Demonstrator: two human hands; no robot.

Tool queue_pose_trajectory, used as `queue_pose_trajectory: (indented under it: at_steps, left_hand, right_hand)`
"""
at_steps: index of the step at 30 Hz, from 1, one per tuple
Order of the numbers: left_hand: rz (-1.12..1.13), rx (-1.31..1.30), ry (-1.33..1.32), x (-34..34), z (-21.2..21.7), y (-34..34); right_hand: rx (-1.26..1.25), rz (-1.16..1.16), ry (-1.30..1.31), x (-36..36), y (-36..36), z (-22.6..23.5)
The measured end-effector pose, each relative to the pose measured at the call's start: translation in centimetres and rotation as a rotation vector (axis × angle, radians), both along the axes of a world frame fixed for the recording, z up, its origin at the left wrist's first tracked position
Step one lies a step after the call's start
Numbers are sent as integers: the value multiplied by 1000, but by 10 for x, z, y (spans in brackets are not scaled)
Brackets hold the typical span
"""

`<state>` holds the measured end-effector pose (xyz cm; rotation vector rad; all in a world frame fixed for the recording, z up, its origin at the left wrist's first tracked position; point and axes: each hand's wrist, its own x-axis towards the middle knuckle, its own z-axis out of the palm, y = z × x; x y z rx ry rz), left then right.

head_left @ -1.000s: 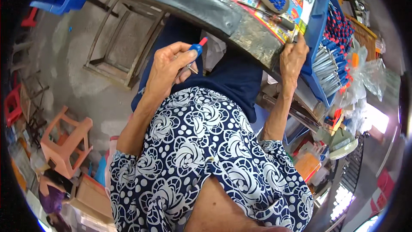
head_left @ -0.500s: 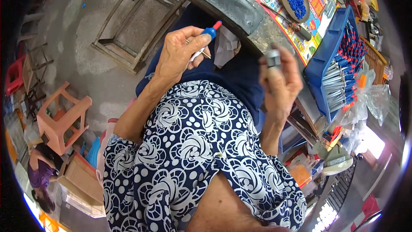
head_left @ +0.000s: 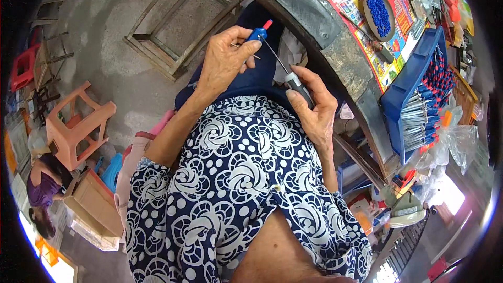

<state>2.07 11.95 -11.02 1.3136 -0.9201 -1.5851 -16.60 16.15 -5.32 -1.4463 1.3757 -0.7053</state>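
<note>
My left hand (head_left: 222, 63) is closed around a blue plastic piece with a red tip (head_left: 257, 34); the fingers hide part of it. A thin metal rod (head_left: 253, 55) pokes out between the same fingers. In my right hand (head_left: 318, 107) is a screwdriver (head_left: 299, 90) with a grey and black handle, gripped between thumb and fingers. Its slim shaft runs up and left to the blue piece, and the tip appears to meet its side. Both hands are above my lap, left of the workbench edge.
On the workbench (head_left: 348, 65), an oval dish (head_left: 368, 14) of small blue parts rests on printed paper. A blue tray (head_left: 390, 107) to the right holds several metal rods with blue and red ends. A wooden frame (head_left: 152, 55) and pink stool (head_left: 78, 120) stand left; a person (head_left: 42, 186) is beyond.
My right hand has moved left and turned, bringing the screwdriver's tip to the blue piece. My left hand still grips that piece. The whole view has shifted slightly.
</note>
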Motion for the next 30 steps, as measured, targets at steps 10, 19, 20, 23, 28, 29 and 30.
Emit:
queue_pose_trajectory:
  at_steps: [10,19,20,23,28,29,30]
  left_hand:
    - [95,24,39,-1,-1,0]
    - [103,6,72,-1,-5,3]
    - [104,5,72,-1,-6,3]
    - [123,1,67,-2,-7,5]
    - [114,-23,10,0,-7,7]
    - [115,-23,10,0,-8,7]
    - [111,-53,-23,1,-9,7]
  right_hand:
    - [32,-18,16,0,1,-2]
    - [69,-21,12,1,4,-5]
    - [72,-23,16,1,4,-5]
    - [42,-21,14,2,5,-8]
    - [78,-27,29,2,6,-8]
    - [90,-33,20,2,7,-8]
    - [89,-32,21,2,7,-7]
